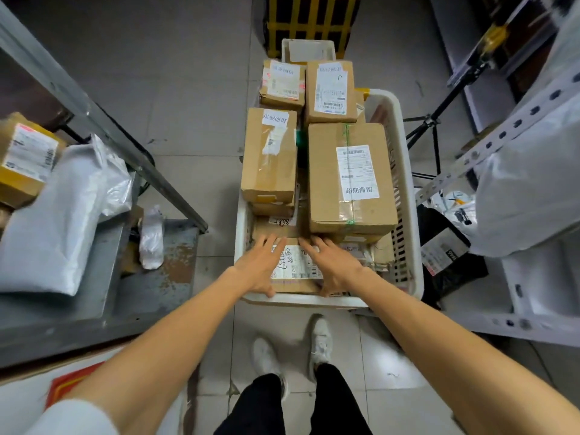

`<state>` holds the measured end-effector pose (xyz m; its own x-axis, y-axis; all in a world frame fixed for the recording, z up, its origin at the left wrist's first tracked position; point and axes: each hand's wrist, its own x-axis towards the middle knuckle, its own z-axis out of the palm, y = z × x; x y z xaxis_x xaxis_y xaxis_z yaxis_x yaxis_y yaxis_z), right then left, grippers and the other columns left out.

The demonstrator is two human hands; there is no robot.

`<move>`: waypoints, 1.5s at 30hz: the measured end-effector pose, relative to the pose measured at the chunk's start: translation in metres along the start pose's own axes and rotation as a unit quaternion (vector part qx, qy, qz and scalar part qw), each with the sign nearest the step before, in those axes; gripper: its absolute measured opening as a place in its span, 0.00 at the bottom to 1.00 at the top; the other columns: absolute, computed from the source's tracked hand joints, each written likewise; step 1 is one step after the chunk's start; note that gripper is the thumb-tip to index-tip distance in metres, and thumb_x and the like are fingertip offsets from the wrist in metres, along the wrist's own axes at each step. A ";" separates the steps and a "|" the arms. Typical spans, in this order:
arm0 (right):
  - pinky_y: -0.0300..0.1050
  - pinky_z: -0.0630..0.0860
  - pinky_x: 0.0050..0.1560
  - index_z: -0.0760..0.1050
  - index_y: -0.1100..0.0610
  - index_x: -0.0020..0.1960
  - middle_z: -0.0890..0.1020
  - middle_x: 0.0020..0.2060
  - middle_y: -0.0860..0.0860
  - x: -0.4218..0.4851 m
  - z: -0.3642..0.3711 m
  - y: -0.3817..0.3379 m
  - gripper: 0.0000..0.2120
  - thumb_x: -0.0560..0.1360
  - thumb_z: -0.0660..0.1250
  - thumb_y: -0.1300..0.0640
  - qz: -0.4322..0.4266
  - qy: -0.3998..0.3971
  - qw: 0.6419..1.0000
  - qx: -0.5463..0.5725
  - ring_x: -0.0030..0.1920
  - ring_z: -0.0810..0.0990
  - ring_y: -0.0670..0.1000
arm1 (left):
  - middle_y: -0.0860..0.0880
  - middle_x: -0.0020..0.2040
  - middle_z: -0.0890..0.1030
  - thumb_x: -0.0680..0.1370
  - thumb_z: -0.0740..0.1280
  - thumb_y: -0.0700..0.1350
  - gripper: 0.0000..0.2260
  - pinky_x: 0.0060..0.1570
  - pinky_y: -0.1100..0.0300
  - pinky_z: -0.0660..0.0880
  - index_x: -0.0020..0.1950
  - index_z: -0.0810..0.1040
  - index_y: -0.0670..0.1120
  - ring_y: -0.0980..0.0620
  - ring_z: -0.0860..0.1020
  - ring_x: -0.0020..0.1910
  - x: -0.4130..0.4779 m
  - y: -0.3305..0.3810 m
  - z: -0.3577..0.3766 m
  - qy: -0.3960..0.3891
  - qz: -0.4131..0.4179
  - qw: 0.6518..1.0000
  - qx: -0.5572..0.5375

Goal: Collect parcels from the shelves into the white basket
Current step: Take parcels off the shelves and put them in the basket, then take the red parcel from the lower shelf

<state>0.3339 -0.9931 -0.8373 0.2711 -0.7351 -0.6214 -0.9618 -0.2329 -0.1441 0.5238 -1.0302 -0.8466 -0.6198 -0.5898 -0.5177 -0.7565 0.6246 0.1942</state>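
Fingers [272,243] of both hands lie spread and flat on one parcel [295,268] at the near end of the white basket [405,189], left hand [259,266] and right hand [334,265] at its two sides, clasping nothing. The basket stands on a grey tiled floor [194,98] in an aisle between two shelves. Four boxes top its load; those beneath are mostly hidden. Left of the basket, a shelf [103,271] bears a grey bag [59,215], blurred.
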 end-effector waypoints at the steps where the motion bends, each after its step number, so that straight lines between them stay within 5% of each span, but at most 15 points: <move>1: 0.55 0.61 0.73 0.42 0.56 0.79 0.53 0.76 0.59 0.001 0.001 -0.002 0.58 0.65 0.79 0.51 0.003 -0.003 1.000 0.006 0.75 0.55 0.61 | 0.43 0.74 0.56 0.65 0.77 0.56 0.54 0.71 0.54 0.61 0.78 0.46 0.41 0.43 0.57 0.72 0.001 -0.002 0.002 -0.008 -0.003 1.000 -0.017; 7: 0.51 0.58 0.74 0.53 0.56 0.78 0.59 0.77 0.55 -0.007 -0.007 -0.009 0.36 0.77 0.68 0.55 -0.009 0.019 1.000 -0.009 0.76 0.56 0.57 | 0.45 0.75 0.61 0.69 0.74 0.57 0.46 0.71 0.51 0.64 0.78 0.52 0.46 0.46 0.63 0.73 -0.001 -0.007 0.001 -0.015 0.000 0.999 -0.035; 12: 0.51 0.59 0.73 0.56 0.56 0.78 0.63 0.75 0.55 -0.028 -0.036 -0.014 0.35 0.76 0.68 0.52 -0.009 0.004 0.999 -0.035 0.76 0.58 0.57 | 0.47 0.66 0.74 0.68 0.74 0.58 0.36 0.59 0.52 0.74 0.71 0.66 0.46 0.47 0.74 0.62 -0.010 -0.001 -0.023 0.018 -0.004 0.999 -0.049; 19: 0.53 0.75 0.61 0.70 0.57 0.68 0.77 0.62 0.55 -0.048 -0.084 -0.025 0.25 0.74 0.71 0.55 -0.013 0.004 0.999 -0.050 0.61 0.76 0.57 | 0.46 0.61 0.78 0.68 0.74 0.56 0.30 0.53 0.52 0.76 0.65 0.72 0.46 0.46 0.77 0.58 -0.035 0.011 -0.077 0.039 -0.058 0.997 -0.019; 26: 0.47 0.73 0.55 0.73 0.59 0.64 0.78 0.57 0.55 -0.073 -0.153 -0.041 0.21 0.73 0.71 0.59 -0.063 0.038 0.996 -0.048 0.58 0.77 0.58 | 0.48 0.53 0.81 0.67 0.74 0.55 0.23 0.43 0.55 0.75 0.57 0.76 0.47 0.46 0.79 0.51 -0.090 0.029 -0.134 0.101 -0.176 0.978 -0.044; 29: 0.47 0.71 0.49 0.74 0.58 0.60 0.76 0.50 0.55 -0.091 -0.184 -0.058 0.16 0.74 0.70 0.57 -0.117 0.060 0.986 -0.105 0.57 0.77 0.59 | 0.47 0.52 0.81 0.68 0.74 0.53 0.20 0.44 0.54 0.75 0.56 0.77 0.47 0.45 0.78 0.52 -0.124 0.046 -0.148 0.155 -0.232 0.958 -0.069; 34: 0.48 0.75 0.55 0.70 0.55 0.68 0.76 0.60 0.54 -0.127 -0.212 -0.107 0.30 0.69 0.76 0.53 -0.222 0.090 0.951 -0.196 0.57 0.77 0.57 | 0.48 0.50 0.80 0.69 0.73 0.54 0.19 0.44 0.55 0.74 0.55 0.76 0.47 0.47 0.77 0.48 -0.193 0.076 -0.155 0.185 -0.330 0.919 -0.108; 37: 0.46 0.74 0.47 0.72 0.56 0.66 0.77 0.54 0.53 -0.158 -0.221 -0.142 0.29 0.69 0.76 0.50 -0.282 0.101 0.931 -0.210 0.52 0.77 0.55 | 0.48 0.52 0.80 0.69 0.73 0.53 0.19 0.46 0.54 0.75 0.56 0.76 0.48 0.46 0.77 0.49 -0.249 0.091 -0.147 0.186 -0.402 0.887 -0.132; 39: 0.46 0.75 0.45 0.73 0.58 0.65 0.78 0.50 0.53 -0.179 -0.219 -0.168 0.29 0.68 0.77 0.50 -0.329 0.117 0.911 -0.218 0.48 0.77 0.55 | 0.48 0.54 0.80 0.70 0.73 0.53 0.20 0.46 0.55 0.74 0.59 0.76 0.49 0.47 0.77 0.51 -0.291 0.105 -0.139 0.189 -0.448 0.862 -0.142; 45: 0.52 0.77 0.55 0.69 0.56 0.68 0.75 0.60 0.55 -0.261 -0.183 -0.258 0.31 0.69 0.76 0.54 -0.459 0.129 0.837 -0.269 0.57 0.76 0.57 | 0.51 0.52 0.80 0.69 0.74 0.55 0.20 0.46 0.55 0.75 0.58 0.77 0.50 0.49 0.77 0.50 -0.424 0.177 -0.092 0.239 -0.591 0.751 -0.173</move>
<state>0.5183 -0.8572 -0.4970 0.9523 -0.1862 -0.2417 -0.2061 -0.9767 -0.0596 0.6338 -0.7168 -0.5165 0.5856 -0.7952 -0.1572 -0.7946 -0.6015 0.0828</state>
